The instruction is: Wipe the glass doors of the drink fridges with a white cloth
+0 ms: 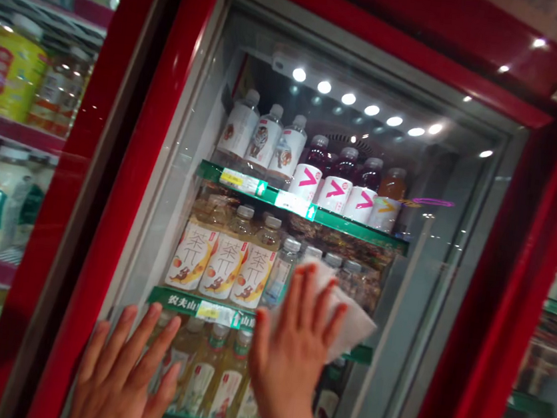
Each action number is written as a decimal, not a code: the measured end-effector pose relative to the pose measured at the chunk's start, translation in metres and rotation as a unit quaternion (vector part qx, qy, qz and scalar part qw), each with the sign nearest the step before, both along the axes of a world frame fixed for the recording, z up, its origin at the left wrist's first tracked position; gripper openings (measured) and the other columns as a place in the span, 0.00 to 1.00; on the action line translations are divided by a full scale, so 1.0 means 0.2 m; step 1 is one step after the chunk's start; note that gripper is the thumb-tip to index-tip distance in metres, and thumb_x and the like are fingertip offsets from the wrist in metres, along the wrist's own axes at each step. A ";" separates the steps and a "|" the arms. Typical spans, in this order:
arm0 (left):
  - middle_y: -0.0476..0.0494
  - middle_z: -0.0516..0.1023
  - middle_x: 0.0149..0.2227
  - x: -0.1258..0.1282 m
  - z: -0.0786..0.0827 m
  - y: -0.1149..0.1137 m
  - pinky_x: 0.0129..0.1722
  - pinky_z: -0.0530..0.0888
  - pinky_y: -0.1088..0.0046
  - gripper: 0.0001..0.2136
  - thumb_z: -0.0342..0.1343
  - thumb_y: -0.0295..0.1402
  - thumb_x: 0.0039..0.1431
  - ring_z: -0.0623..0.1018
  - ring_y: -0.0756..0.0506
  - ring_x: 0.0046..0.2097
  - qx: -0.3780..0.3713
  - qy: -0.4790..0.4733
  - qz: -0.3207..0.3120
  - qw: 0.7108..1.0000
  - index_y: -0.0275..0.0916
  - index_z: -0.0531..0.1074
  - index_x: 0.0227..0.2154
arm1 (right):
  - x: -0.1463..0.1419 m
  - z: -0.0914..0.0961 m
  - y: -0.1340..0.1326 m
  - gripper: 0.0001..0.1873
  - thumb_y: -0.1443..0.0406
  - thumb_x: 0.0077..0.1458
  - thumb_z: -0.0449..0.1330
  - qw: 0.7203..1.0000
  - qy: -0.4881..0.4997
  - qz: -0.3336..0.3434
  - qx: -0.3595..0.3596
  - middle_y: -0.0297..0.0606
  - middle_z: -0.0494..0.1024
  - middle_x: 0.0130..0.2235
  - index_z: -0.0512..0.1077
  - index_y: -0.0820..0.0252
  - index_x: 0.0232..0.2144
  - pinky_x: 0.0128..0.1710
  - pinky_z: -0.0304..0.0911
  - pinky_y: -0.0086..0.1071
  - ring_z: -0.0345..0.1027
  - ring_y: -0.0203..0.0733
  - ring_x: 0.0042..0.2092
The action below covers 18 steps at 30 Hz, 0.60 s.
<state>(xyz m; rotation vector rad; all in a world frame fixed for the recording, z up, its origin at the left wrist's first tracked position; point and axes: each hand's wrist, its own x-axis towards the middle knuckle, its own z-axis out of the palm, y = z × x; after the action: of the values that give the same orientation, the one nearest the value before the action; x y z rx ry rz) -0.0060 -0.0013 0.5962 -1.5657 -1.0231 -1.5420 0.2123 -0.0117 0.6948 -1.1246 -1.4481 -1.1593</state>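
My right hand presses a thin white cloth against the glass door of a drinks fridge, fingers spread flat over it. The cloth sticks out past the fingertips and to the right of the hand. Lower left, my left hand has its fingers apart and holds nothing. It lies at or close to the glass near the left side of the red door frame; whether it touches is hard to tell. Behind the glass are tea bottles with white labels.
Higher up, a green-edged shelf bears clear bottles and purple drinks. More bottles stand low down. At left is another rack with a yellow bottle; at right, another red frame. Lights reflect in the glass.
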 end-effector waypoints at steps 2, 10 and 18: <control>0.55 0.49 0.81 0.00 0.00 0.00 0.83 0.43 0.55 0.35 0.55 0.36 0.73 0.49 0.43 0.82 0.001 0.010 0.012 1.000 0.54 0.51 0.79 | -0.10 -0.09 -0.02 0.41 0.51 0.71 0.57 0.987 -0.149 0.057 -0.015 0.34 0.57 0.79 0.54 0.58 0.78 0.80 0.48 0.59 0.36 0.56 0.82; 0.55 0.49 0.82 0.00 0.00 0.00 0.83 0.44 0.54 0.36 0.57 0.39 0.73 0.49 0.41 0.82 -0.007 0.004 0.014 1.000 0.54 0.50 0.79 | 0.25 0.03 0.01 0.41 0.56 0.76 0.46 0.993 0.105 -0.043 0.025 0.51 0.44 0.81 0.36 0.60 0.81 0.74 0.43 0.81 0.32 0.69 0.82; 0.54 0.49 0.82 0.00 0.02 -0.01 0.83 0.43 0.55 0.35 0.55 0.39 0.74 0.49 0.42 0.82 0.011 0.011 0.005 1.000 0.53 0.51 0.79 | -0.02 -0.05 -0.07 0.40 0.48 0.73 0.54 0.966 -0.247 0.079 -0.016 0.25 0.50 0.80 0.54 0.57 0.78 0.82 0.35 0.40 0.39 0.46 0.81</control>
<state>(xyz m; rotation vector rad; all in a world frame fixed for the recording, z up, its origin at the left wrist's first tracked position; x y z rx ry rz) -0.0056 -0.0035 0.6000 -1.5567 -0.9980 -1.5211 0.2092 -0.0256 0.6852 -0.7480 -1.9032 -1.3650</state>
